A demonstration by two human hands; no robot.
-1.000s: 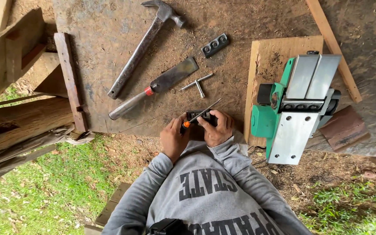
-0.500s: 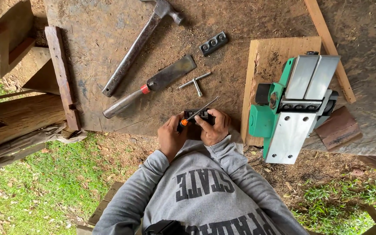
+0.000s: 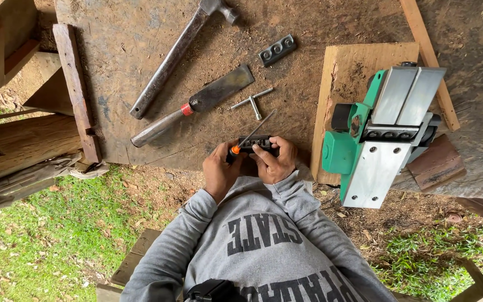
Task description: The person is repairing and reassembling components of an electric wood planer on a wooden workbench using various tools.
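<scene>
Two hands at near bench edge | left hand [image 3: 217, 170] grips screwdriver [image 3: 251, 136], shaft pointing away-right | right hand [image 3: 275, 162] holds black block [image 3: 259, 144], touching tip.

person wearing grey sweatshirt [image 3: 258, 246] | long sleeves w/ ribbed cuffs reaching the wrists | big dark block lettering showing across chest | small black item sitting at lower front, blurry, can't tell what | both hands [image 3: 219, 170] [image 3: 276, 163] showing bare, no gloves
</scene>
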